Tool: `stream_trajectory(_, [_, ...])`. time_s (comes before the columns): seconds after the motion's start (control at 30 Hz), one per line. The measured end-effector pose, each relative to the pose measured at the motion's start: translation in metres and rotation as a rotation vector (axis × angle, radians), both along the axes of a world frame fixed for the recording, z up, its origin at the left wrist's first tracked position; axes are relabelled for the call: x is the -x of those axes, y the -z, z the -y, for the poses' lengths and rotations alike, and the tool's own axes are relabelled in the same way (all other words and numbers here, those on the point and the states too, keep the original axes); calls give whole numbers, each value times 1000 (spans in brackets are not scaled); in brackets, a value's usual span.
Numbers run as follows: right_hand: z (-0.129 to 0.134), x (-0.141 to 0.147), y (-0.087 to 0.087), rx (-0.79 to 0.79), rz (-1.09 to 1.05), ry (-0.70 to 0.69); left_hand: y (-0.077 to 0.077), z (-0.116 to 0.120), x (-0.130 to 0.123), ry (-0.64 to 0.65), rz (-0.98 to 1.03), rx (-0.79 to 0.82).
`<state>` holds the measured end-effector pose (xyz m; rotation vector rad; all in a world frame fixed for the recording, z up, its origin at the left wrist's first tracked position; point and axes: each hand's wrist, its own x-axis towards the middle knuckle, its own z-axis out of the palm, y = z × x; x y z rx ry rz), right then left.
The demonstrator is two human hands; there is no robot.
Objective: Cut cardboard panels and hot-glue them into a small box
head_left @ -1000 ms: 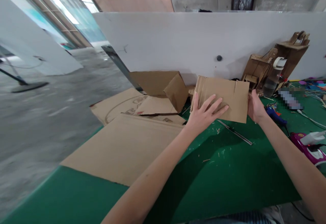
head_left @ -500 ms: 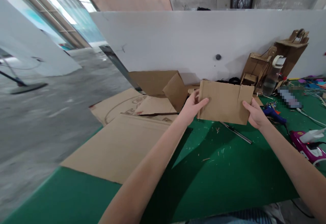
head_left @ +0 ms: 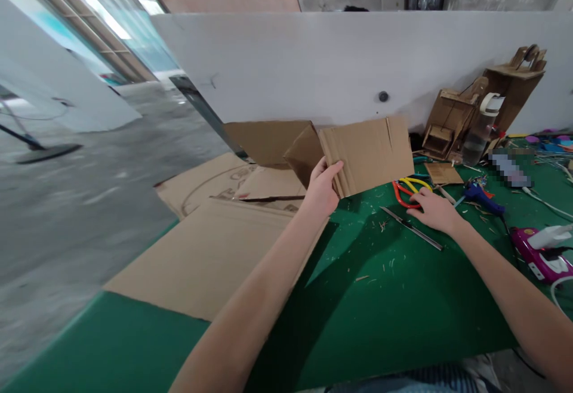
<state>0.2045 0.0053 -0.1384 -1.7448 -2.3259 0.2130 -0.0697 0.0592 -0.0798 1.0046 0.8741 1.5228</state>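
Observation:
My left hand (head_left: 326, 187) grips a small rectangular cardboard piece (head_left: 369, 154) by its left edge, thumb on the near face. The piece is raised above the table and tilted, with a crease near its upper right. My right hand (head_left: 434, 209) is low over the table at a tool with curved red and yellow handles (head_left: 405, 197). Its fingers are apart; whether they touch the handles I cannot tell, and the tool's head is hidden. Just left of that hand lies a slim metal-bodied cutter knife (head_left: 416, 231).
A large cardboard sheet (head_left: 201, 256) and an opened cardboard box (head_left: 273, 142) cover the left side of the green table (head_left: 380, 315). Rightward are a blue glue gun (head_left: 483, 198), a magenta power strip (head_left: 535, 256), a phone (head_left: 510, 169), a water bottle (head_left: 478, 133) and cardboard models (head_left: 452, 120).
My right hand has let go of the cardboard piece and moved down to the red and yellow handles. My left hand has shifted slightly left, still holding the piece, now tilted.

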Motion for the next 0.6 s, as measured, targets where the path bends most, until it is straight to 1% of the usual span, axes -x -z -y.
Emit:
stream_trajectory(0.1, [-5, 5, 4, -81, 125, 76, 1, 2, -2, 9, -7, 14])
stream_trajectory(0.23, [-12, 7, 6, -187, 161, 218, 5, 3, -5, 43, -43, -14])
stream_trajectory(0.3, [-11, 8, 3, -197, 147, 275, 7, 2, -6, 66, -56, -46])
stream_trajectory(0.4, [-2, 11, -10, -143, 116, 329, 12, 0, -6, 57, -46, -88])
stream_trajectory(0.47, [11, 14, -21, -28, 103, 286, 16, -3, -2, 30, -46, -110])
stream_trajectory(0.53, [26, 18, -30, 105, 100, 139, 22, -8, 3, 48, -68, -119])
stream_trajectory(0.6, [41, 24, -34, 165, 106, -15, 28, -12, 7, 89, -100, -100])
